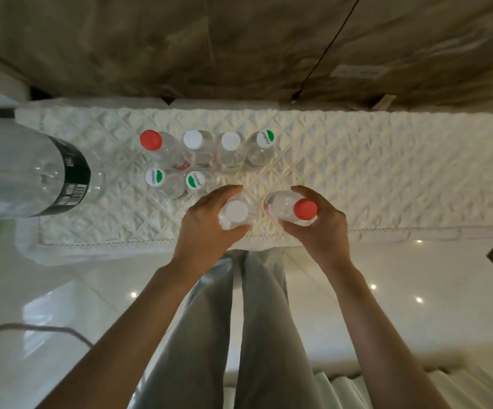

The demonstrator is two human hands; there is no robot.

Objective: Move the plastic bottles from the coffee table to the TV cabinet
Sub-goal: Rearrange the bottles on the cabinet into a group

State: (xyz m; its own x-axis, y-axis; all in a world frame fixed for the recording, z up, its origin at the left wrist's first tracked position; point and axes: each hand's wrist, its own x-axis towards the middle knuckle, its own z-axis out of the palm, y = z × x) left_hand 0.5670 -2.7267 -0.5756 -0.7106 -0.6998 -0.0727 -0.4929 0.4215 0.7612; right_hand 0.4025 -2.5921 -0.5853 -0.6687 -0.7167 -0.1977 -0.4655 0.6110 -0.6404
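Left hand [206,222] curled round a white-capped clear bottle [236,215], right hand [319,228] curled round a red-capped clear bottle [294,209], both bottles upright near the front edge of the quilted white cloth [357,172]. Behind them on the same cloth, six small capped bottles [203,156] bunched in two rows. Far left, one large dark-labelled bottle [29,169].

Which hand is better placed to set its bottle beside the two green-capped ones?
Probably the left hand. Its white-capped bottle is just right of the nearer green-capped bottles. The right hand, holding the red-capped bottle, is farther away.
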